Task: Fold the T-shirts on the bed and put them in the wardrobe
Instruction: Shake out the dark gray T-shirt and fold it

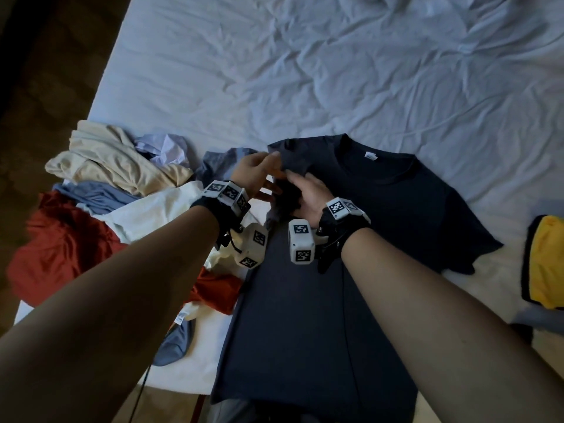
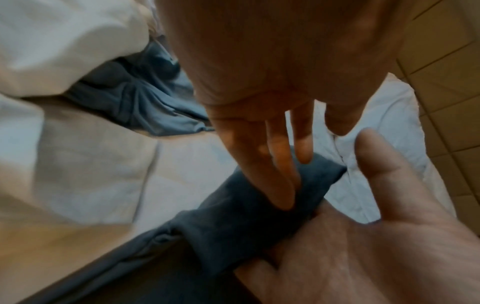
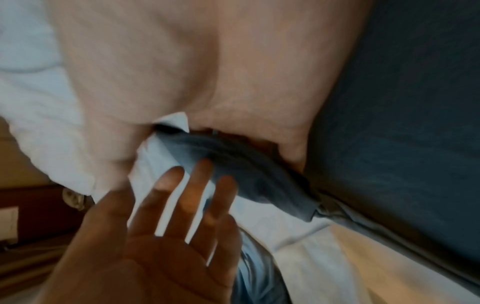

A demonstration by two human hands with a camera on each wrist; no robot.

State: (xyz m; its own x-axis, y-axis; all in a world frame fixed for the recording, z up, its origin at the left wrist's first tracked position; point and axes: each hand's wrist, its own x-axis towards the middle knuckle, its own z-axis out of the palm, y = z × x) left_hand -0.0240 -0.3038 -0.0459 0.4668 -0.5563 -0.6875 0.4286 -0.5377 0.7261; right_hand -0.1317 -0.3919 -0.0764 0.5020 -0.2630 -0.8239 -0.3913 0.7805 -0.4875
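A navy T-shirt (image 1: 375, 227) lies flat on the white bed (image 1: 335, 71), neck away from me and hem toward me. My right hand (image 1: 297, 186) grips its bunched left sleeve (image 3: 246, 164) near the shoulder, fingers curled round the cloth. My left hand (image 1: 270, 175) is just left of it, with straight spread fingers (image 3: 179, 197) touching the same sleeve (image 2: 233, 216) from the outside. The shirt's right sleeve lies spread out flat.
A heap of unfolded shirts lies at the bed's left edge: beige (image 1: 106, 160), blue-grey (image 1: 91, 193), white (image 1: 158, 215) and red (image 1: 61, 248). A yellow garment with dark trim (image 1: 546, 264) sits at the right edge. Dark floor (image 1: 45, 71) runs along the left.
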